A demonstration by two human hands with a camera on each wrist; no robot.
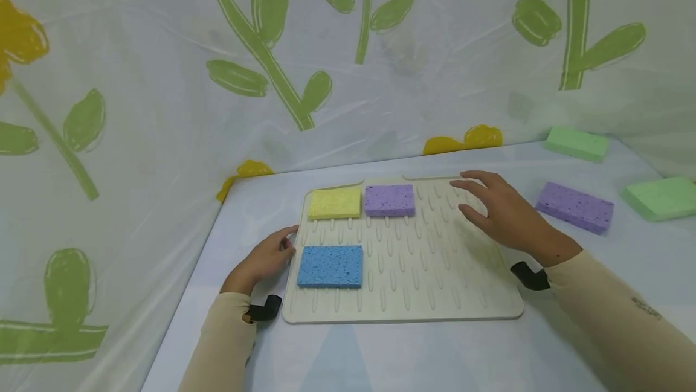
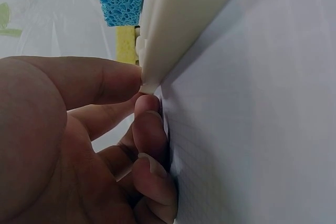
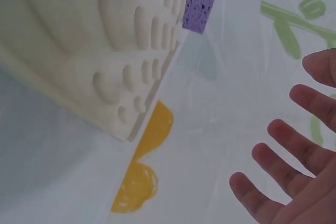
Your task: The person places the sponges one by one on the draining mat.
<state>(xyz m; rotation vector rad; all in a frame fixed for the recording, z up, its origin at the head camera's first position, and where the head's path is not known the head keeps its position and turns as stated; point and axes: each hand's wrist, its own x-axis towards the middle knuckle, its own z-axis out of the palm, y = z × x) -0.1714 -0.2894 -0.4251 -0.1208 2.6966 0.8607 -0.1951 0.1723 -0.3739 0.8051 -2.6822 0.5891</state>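
A cream ridged mat [image 1: 435, 307] lies on the table, bearing a yellow sponge [image 1: 334, 204], a purple sponge [image 1: 389, 200] and a blue sponge [image 1: 330, 266]. At the mat's left edge, my left hand [image 1: 267, 257] rests on the table beside the blue sponge. Its thumb [image 2: 107, 80] touches the mat's rim in the left wrist view, while the other fingers bend loosely below. My right hand [image 1: 505, 214] hovers over the mat's upper right part, fingers spread and holding nothing. In the right wrist view its fingers [image 3: 286, 166] stand apart from the mat.
Off the mat to the right lie another purple sponge [image 1: 575, 206] and two green sponges, one at the back [image 1: 577, 144] and one farther right [image 1: 660, 199]. Behind the white table [image 1: 413, 356] hangs a flower-patterned sheet [image 1: 179, 78].
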